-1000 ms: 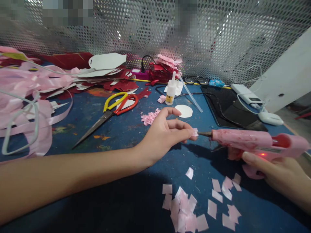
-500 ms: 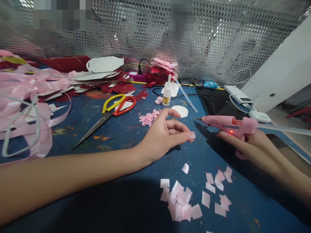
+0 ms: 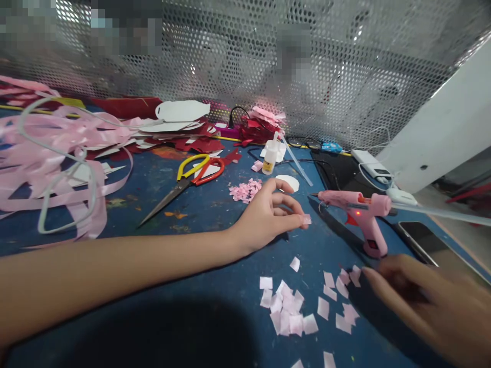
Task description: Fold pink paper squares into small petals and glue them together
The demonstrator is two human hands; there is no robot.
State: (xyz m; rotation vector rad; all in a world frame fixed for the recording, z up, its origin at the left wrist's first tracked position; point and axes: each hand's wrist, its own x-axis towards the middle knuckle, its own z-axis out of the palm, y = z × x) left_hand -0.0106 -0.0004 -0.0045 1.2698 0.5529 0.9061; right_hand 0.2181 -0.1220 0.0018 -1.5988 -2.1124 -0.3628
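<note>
Between the thumb and fingertips of my left hand (image 3: pixel 264 212) is a small pink ribbon square (image 3: pixel 307 219). My right hand (image 3: pixel 437 306), somewhat blurred, hangs over the table at the lower right, fingers loosely curled and holding nothing. Just beyond it a pink hot glue gun (image 3: pixel 370 222) stands on the table, its light glowing orange-red and its nozzle pointing left, with a clear glue stick (image 3: pixel 433 210) sticking out behind. Loose pink ribbon squares (image 3: pixel 287 306) lie scattered in front of my hands. Past my left hand are a white paper disc (image 3: pixel 290 182) and a heap of tiny folded pink pieces (image 3: pixel 245 190).
Scissors (image 3: pixel 184 181) with yellow and red handles lie left of centre. A glue bottle (image 3: pixel 269 158) stands behind the disc. Pink ribbon (image 3: pixel 88 189) and a white cable loop cover the left side. A phone (image 3: pixel 418 240) lies at right. Perforated metal mesh (image 3: pixel 245 66) closes off the back.
My right hand has let go of the glue gun and drawn back toward me, leaving the gun standing. My left hand keeps its pinch on the ribbon square. The view has shifted slightly.
</note>
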